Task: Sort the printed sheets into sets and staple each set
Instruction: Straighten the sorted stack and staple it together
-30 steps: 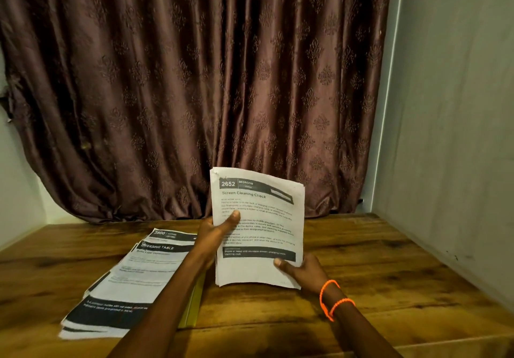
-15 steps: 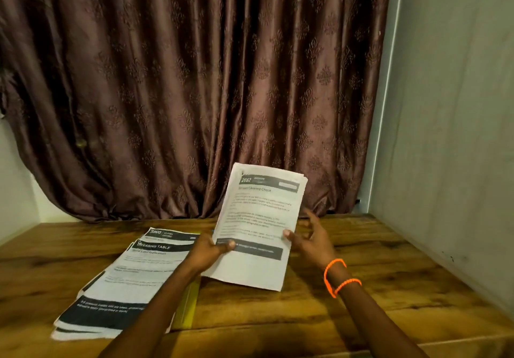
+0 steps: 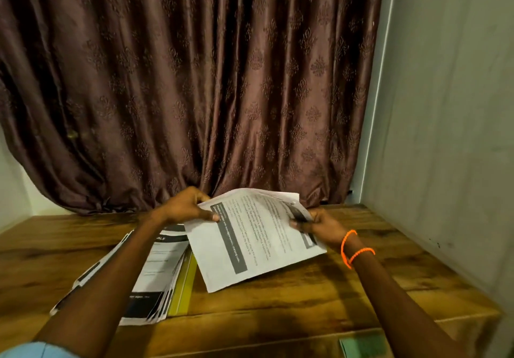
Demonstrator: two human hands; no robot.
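Left hand [image 3: 189, 207] pinches the set [image 3: 256, 235] at its 10 o'clock corner, thumb on the printed face, fingers curled behind. Right hand [image 3: 319, 225] grips the opposite end at 3 o'clock, thumb on top, fingers under the sheets; orange bands [image 3: 356, 248] on that wrist. The set is held off the table [image 3: 306, 296] between both hands, turned sideways so the text runs roughly toward 5 o'clock, its far edge fanned into several loose leaves, its lower corner hanging just above the wood at 6 o'clock of the hands. At 8 o'clock of the set, partly under the left forearm, lies a pile [image 3: 155, 271] of more printed sheets, splayed and not squared; a yellow-green strip [image 3: 183, 282] shows along its right edge, touching it, possibly a folder or ruler, cannot tell which. Behind the table, from 9 to 1 o'clock, a brown curtain [image 3: 194, 79]; a plain wall [image 3: 445, 107] at 3 o'clock. Progress, as judged: sorting is under way, one set pulled apart from the pile and in hand; whether it is stapled cannot be seen, no staple is visible at any corner. The pile looks unsorted, so most of the work appears left. No stapler in view. Hard to read: body text on the set is blurred, only the dark bars are clear; sheet count in either stack is not countable; a greenish item [image 3: 364, 348] at the bottom edge, 5 o'clock, is cut off and unidentifiable.
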